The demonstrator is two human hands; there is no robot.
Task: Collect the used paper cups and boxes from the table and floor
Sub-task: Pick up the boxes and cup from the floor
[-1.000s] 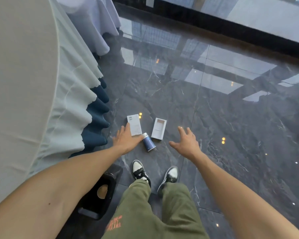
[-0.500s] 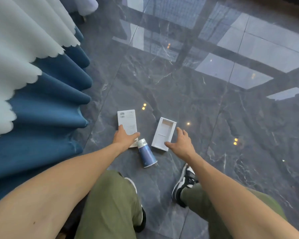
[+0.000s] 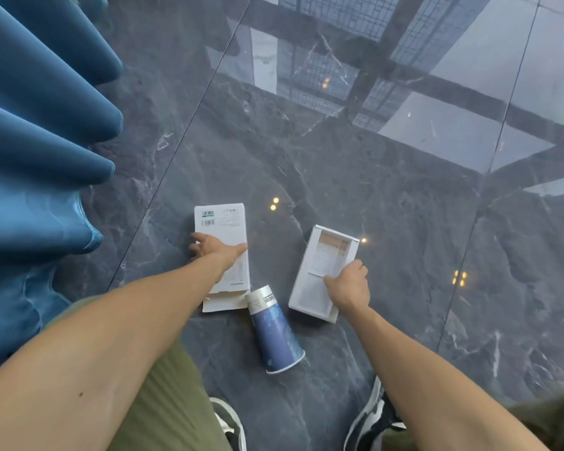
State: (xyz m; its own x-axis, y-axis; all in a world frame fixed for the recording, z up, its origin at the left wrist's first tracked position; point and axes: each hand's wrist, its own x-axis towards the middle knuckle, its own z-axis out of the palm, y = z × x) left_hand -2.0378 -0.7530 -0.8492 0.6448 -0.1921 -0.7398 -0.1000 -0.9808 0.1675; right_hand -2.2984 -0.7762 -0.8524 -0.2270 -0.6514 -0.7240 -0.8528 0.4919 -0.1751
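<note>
Both hands have closed in since half a second ago: the right hand, then just short of the open box, now rests on it, and the left hand has slid further up its carton. Nearest the camera, two olive-green trouser legs and a pair of black-and-white trainers stand on the dark grey polished marble floor. Beyond them a blue paper cup with a white band near its base lies on its side on the floor, mouth toward the feet, between the two boxes and touched by neither hand. Left hand: laid flat on the flat white printed carton, fingers spread across its width, thumb at the right edge; whether it grips or only presses, cannot tell. One end flap of this carton hangs open at the near end. Right hand: fingers curled over the right wall of the white open tray-shaped cardboard box, thumb inside on the paper insert; the box lies flat on the floor. At far left hang blue pleated fabric folds. Window reflections show in the far tiles.
</note>
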